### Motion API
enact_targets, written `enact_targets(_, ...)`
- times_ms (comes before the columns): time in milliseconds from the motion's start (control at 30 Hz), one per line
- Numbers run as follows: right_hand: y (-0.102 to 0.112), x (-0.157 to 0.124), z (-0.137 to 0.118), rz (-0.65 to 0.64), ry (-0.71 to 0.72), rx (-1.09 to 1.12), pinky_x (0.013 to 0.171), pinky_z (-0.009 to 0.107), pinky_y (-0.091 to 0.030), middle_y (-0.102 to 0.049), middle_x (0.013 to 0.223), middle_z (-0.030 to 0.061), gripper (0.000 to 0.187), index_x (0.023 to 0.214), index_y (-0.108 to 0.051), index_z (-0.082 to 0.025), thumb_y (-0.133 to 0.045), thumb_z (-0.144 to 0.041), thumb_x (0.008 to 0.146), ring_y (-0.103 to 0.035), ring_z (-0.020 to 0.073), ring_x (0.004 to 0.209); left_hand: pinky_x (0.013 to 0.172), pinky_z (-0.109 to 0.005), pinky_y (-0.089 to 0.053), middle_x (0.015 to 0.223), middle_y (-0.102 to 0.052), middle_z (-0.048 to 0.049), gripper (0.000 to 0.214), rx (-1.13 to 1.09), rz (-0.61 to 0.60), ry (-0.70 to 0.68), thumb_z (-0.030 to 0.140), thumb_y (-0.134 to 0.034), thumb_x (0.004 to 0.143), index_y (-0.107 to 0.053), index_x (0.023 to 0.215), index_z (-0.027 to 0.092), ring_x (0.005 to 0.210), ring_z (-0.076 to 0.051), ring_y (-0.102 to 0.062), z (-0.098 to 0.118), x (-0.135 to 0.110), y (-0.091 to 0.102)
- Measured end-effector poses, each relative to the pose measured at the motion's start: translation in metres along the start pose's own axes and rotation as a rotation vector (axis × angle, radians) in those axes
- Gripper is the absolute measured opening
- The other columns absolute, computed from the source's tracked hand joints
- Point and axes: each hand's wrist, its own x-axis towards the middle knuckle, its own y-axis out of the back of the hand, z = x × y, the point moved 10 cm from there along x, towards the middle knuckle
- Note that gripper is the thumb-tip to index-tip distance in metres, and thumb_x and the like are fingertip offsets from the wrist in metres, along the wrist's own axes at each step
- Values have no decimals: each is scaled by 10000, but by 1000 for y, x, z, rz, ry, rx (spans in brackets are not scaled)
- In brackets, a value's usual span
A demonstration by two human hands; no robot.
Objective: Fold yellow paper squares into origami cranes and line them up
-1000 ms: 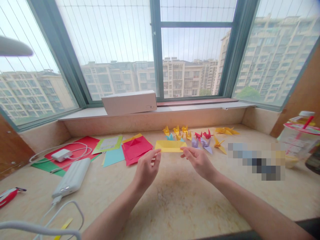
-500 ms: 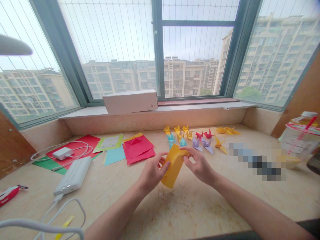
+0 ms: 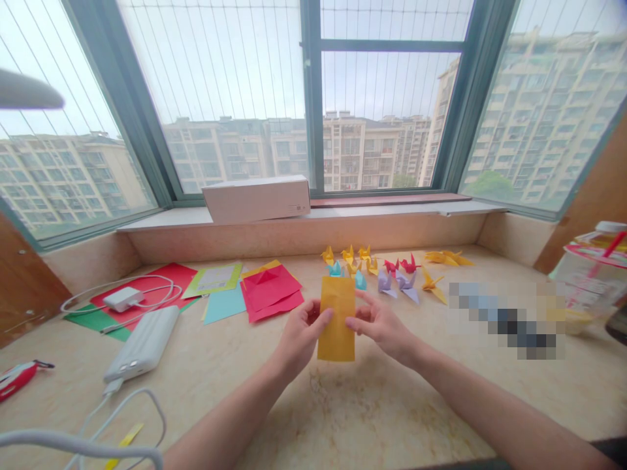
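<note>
A folded yellow-orange paper (image 3: 336,318) stands upright as a tall rectangle above the marble counter (image 3: 372,405). My left hand (image 3: 300,333) pinches its left edge and my right hand (image 3: 382,321) pinches its right edge, both closed on it. Behind it sit several small folded paper cranes (image 3: 377,267) in yellow, blue, red and lilac. To the left lies a pile of coloured paper sheets (image 3: 269,290), red on top.
A white power bank (image 3: 142,343) with cables and a white charger (image 3: 122,299) lie at the left. A white box (image 3: 255,199) rests on the window sill. A plastic cup with a red straw (image 3: 590,274) stands at the right. A red-handled object (image 3: 19,377) lies far left.
The yellow paper went from a flat horizontal strip held at its ends to an upright tall rectangle. Both hands drew closer together and a little nearer to me.
</note>
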Motion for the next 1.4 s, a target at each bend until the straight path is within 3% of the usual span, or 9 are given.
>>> enact_targets(200, 14, 4, 3, 90, 25, -33, 586, 271, -455, -695, 755, 8, 365, 984, -632, -216, -712, -499, 768, -612, 159, 633, 588, -250, -484, 795, -672, -40, 355, 23, 11, 54, 481, -675, 804, -607, 945, 163, 684, -166, -637, -13, 4, 3)
enact_targets(367, 23, 4, -3, 133, 120, -144, 688, 291, -504, -693, 824, 31, 132, 747, -719, -197, -654, -308, 779, -642, 176, 749, 631, -261, -499, 810, -653, -29, 392, -89, 38, 110, 518, -616, 833, -590, 1015, 173, 703, -157, -648, -16, 3, 4)
enact_targets(533, 11, 1, -7, 67, 170, -256, 841, 329, -518, -698, 1049, 72, 215, 874, -765, -194, -562, -255, 840, -654, 211, 948, 656, -271, -494, 875, -679, -71, 446, 41, 26, 107, 476, -704, 777, -602, 1051, 139, 771, -187, -658, -18, 3, 5)
enact_targets(700, 5, 1, 2, 31, 43, -116, 756, 360, -549, -740, 903, 65, 408, 1265, -578, -205, -569, -395, 904, -694, 215, 823, 714, -291, -497, 848, -667, -51, 304, 108, 109, -42, 387, -701, 779, -589, 935, 151, 778, -183, -638, -5, 6, 13)
enact_targets(833, 10, 1, 1, 75, 47, -115, 756, 361, -548, -750, 895, 83, 352, 1060, -665, -176, -681, -438, 825, -699, 237, 832, 691, -253, -471, 813, -648, -24, 239, 144, 49, -75, 316, -697, 775, -564, 901, 162, 761, -158, -616, 2, 3, 4)
enact_targets(1033, 3, -10, -28, 129, 223, -525, 723, 330, -488, -750, 838, 53, 226, 931, -757, -195, -659, -380, 845, -636, 198, 757, 595, -234, -418, 724, -640, -25, 255, 336, -92, -90, 386, -618, 858, -615, 932, 143, 655, -148, -575, -2, -6, -16)
enact_targets(1167, 8, -7, -21, 132, 135, -451, 685, 314, -486, -742, 823, 58, 304, 1021, -729, -168, -644, -406, 853, -633, 186, 723, 661, -265, -460, 825, -676, -74, 302, 262, -42, -111, 437, -557, 899, -618, 889, 142, 740, -181, -618, -4, -5, -10)
enact_targets(1267, 13, -2, -11, 95, 57, -344, 643, 298, -486, -733, 778, 62, 308, 883, -723, -145, -662, -443, 832, -638, 186, 697, 675, -278, -479, 860, -685, -80, 261, 197, -21, -104, 406, -550, 904, -565, 979, 157, 758, -191, -640, -5, -3, -7)
enact_targets(1400, 23, -6, -23, 204, 149, -429, 677, 308, -476, -730, 778, 57, 271, 833, -721, -163, -682, -431, 820, -625, 188, 710, 638, -260, -475, 827, -681, -60, 189, 227, -54, -112, 344, -540, 896, -512, 981, 177, 719, -181, -637, -1, -7, -11)
